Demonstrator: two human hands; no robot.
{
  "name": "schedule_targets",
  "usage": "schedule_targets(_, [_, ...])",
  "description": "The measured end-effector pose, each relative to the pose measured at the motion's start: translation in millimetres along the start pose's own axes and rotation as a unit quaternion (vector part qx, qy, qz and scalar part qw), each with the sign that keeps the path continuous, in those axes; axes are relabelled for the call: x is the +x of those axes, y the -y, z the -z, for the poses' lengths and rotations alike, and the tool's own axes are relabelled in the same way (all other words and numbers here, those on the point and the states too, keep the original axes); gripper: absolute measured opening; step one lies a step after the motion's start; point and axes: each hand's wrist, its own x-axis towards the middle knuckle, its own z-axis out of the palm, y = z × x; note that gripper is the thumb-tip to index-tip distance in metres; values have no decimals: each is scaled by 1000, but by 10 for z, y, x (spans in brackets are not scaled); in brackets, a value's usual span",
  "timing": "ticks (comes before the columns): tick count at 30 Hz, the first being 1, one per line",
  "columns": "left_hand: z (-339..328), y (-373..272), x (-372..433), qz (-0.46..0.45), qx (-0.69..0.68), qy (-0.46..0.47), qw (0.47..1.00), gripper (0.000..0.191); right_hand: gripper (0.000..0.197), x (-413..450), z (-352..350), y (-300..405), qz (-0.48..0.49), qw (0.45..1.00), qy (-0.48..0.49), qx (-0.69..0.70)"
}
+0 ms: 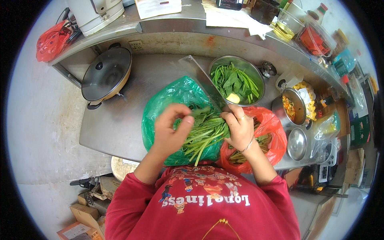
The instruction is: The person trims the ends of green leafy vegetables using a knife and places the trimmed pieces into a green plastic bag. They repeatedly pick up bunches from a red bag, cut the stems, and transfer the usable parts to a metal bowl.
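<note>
My right hand (239,127) is closed around a bunch of long-stemmed leafy greens (207,132) that lies over an open green plastic bag (156,126). On the bunch's other side, my left hand (174,129) is blurred, thumb and fingers curled close to the leaves; whether it pinches one is unclear. A flat, shiny, partly see-through panel (202,78) slants from the back of the table to my right fingertips; contact is unclear. Behind my right hand, a metal bowl (261,90) contains more greens (234,79) and a pale yellow piece (233,98). A red plastic bag (274,129) with stems and leaves sits under my right forearm.
A lidded wok (106,75) stands at the left of the steel table (117,129). To the right are a pot of chopped food (289,106), a metal lid (297,144) and an egg tray (310,105). A raised shelf (177,25) along the back carries containers.
</note>
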Motion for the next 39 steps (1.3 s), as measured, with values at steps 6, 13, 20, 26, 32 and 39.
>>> schedule_targets(6, [265,305,-30,6,265,15,964,17,39,15,37,-15,-22,1000,13,16])
schedule_targets(13, [91,562,-664,254,124,206,937,28,37,246,20,-15,-144,982,101,-71])
schedule_targets(20, [-709,544,-365,220,-539,-40,812,51,41,128,-78,152,-101,984,67,-133])
schedule_targets(26, [-541,494,-92,258,-598,-99,752,42,47,-143,39,255,-190,977,92,-3])
schedule_targets(32, [-458,461,-39,310,-638,-53,703,50,46,-519,334,154,-333,918,44,211])
schedule_targets(39, [-716,416,-49,348,-544,-38,762,38,21,-593,418,115,-316,926,-45,202])
